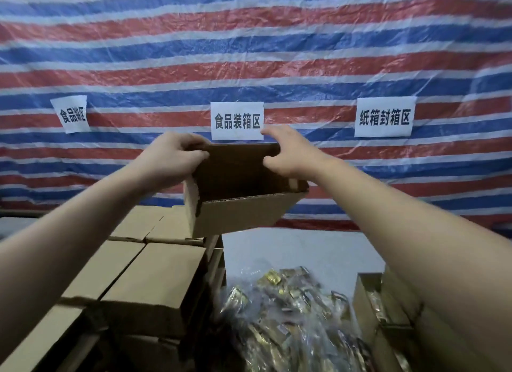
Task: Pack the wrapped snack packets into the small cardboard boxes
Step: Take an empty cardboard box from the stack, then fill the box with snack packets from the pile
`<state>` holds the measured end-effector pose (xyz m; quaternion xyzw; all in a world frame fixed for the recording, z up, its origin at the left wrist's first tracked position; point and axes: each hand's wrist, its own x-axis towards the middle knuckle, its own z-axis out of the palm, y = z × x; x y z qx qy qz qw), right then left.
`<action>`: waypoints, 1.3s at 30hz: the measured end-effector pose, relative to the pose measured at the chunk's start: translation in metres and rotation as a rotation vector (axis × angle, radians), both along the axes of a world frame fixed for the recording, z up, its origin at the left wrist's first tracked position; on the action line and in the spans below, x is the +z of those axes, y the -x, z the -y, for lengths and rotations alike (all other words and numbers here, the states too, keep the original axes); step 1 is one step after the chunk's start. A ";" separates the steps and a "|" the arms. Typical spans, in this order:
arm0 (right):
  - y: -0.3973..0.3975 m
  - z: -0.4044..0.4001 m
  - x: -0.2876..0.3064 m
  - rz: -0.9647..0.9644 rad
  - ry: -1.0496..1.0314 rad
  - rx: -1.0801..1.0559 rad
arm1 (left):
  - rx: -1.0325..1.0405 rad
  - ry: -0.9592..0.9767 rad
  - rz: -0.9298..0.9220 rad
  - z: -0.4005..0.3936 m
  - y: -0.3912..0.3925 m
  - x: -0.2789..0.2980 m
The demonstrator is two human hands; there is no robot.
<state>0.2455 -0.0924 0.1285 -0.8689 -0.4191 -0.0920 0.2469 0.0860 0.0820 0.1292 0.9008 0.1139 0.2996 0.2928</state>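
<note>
Both hands — left hand (169, 155), right hand (288, 153) — grasp the empty box (238, 205) mid-frame; lower it level beside the packets (285, 310) — opening up.

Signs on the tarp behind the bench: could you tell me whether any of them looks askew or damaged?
Yes. The left sign hangs tilted and crumpled, so its last characters are hard to read. The middle sign and right sign lie flat and roughly level on the tarp.

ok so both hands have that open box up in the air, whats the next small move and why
Probably lower the open box onto the table beside the snack packets. Left hand and right hand both grip its far rim, it looks empty, so neither hand is free to load packets.
</note>
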 end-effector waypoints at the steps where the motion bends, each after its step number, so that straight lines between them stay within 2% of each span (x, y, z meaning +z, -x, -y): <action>1: 0.002 0.019 0.002 0.042 0.073 -0.019 | -0.048 0.039 -0.014 0.016 0.001 -0.001; 4: 0.017 0.076 -0.008 0.050 0.186 -0.043 | -0.151 0.148 -0.067 0.059 0.000 -0.022; 7: 0.038 0.127 -0.046 0.067 0.251 -0.109 | -0.171 0.201 -0.085 0.098 0.000 -0.064; 11: 0.084 0.182 -0.134 -0.046 0.360 -0.159 | -0.216 0.244 -0.232 0.146 0.019 -0.148; 17: 0.162 0.234 -0.291 -0.293 0.557 -0.203 | -0.246 0.359 -0.596 0.196 0.090 -0.309; 22: 0.220 0.244 -0.390 -0.503 0.626 -0.179 | -0.197 0.445 -0.712 0.214 0.148 -0.398; 27: 0.253 0.240 -0.428 -0.601 0.580 -0.181 | -0.145 0.430 -0.712 0.216 0.180 -0.433; 33: 0.265 0.246 -0.437 -0.621 0.618 -0.148 | -0.113 0.515 -0.727 0.221 0.201 -0.447; 39: 0.280 0.254 -0.458 -0.630 0.637 -0.146 | -0.101 0.498 -0.698 0.234 0.217 -0.467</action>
